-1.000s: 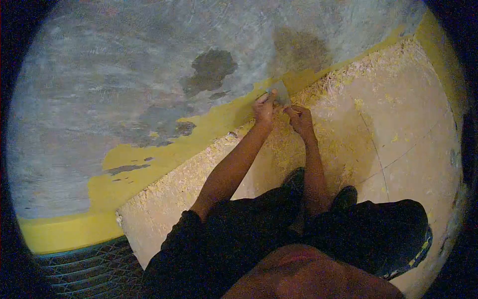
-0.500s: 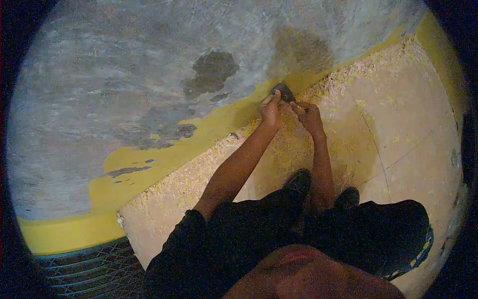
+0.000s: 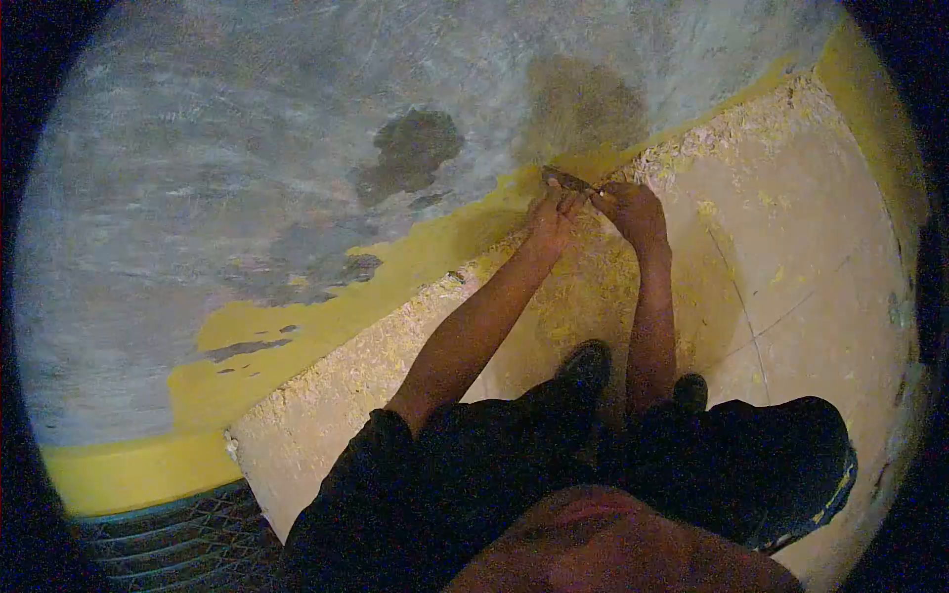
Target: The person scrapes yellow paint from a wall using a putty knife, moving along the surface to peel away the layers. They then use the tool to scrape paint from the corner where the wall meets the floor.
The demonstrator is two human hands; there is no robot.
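A small dark flat piece is pinched between both hands, close to the yellow edge of the grey painted surface. My left hand grips it from below with fingers closed. On its right side, my right hand has its fingers curled in on the end of the piece. What exactly the piece is cannot be made out. Yellow and pale flakes lie along the seam beneath and beside the hands.
A pale floor with yellow specks and thin crack lines lies below the seam. Dark shoes and dark-clothed legs are at the bottom. A yellow ledge and dark grating sit at the lower left. Dark patches mark the grey surface.
The dark piece has turned and now shows a thinner, flatter outline. My right hand has moved slightly up and right, its wrist more bent. The view has shifted a little.
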